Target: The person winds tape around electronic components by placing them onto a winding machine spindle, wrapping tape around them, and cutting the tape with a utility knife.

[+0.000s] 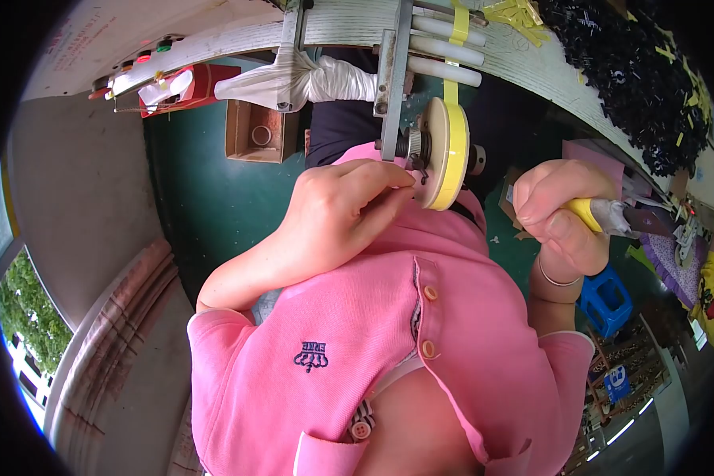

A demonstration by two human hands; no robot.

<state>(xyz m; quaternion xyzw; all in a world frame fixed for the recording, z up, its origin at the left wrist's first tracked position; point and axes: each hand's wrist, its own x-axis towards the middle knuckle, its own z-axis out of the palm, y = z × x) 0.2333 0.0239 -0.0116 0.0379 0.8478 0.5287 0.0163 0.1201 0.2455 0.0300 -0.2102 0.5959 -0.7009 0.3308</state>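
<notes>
A reel wound with yellow tape (455,151) is mounted on a metal bracket (393,87) at the bench edge. From it a strip of the tape runs up past several white rollers (444,71). Beside the reel's near face, my left hand (345,202) is closed, thumb and forefinger pinched together at the hub. Whatever lies between those fingertips is too small or hidden to make out. My right hand (567,210), off to the right of the reel, is wrapped round a knife (609,216) with a yellow and white wrapped handle. Its dark flat blade points right.
Black small parts (631,79) are heaped on the white bench (523,75), with cut yellow strips (520,16) near them. White cloth (301,78) wraps a bar under the bench. A cardboard box (258,131), a red box (186,89) and a blue stool (607,301) are lower down.
</notes>
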